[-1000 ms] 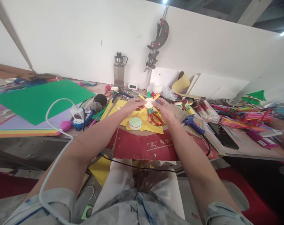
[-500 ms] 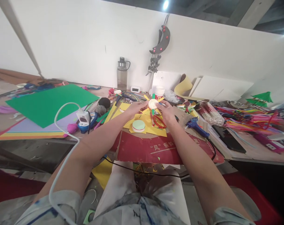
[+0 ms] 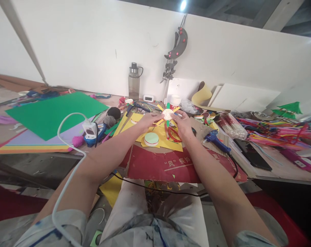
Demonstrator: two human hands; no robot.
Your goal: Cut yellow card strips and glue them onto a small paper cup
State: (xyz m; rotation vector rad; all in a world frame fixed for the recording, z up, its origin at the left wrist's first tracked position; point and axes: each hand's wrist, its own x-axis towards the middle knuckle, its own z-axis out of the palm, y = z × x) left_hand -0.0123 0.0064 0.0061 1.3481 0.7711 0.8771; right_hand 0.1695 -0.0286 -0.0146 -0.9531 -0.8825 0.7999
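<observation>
Between my two hands is a small round white disc with yellow and green strips sticking out around its edge like rays. My left hand pinches it from the left side, and my right hand grips it from the right. Below it, a pale green round lid-like piece with a red and white rim rests on yellow paper. Red-handled scissors lie on that paper beside my right hand. Under everything is a red printed cardboard sheet.
A blue glue gun and a black phone lie to the right. Green paper covers coloured sheets at left, near a white plug adapter. A water bottle stands by the wall. A black cable crosses my lap.
The disc with its strips has tilted slightly in my fingers. Both hands keep their hold in nearly the same place, and the view has shifted a little.
</observation>
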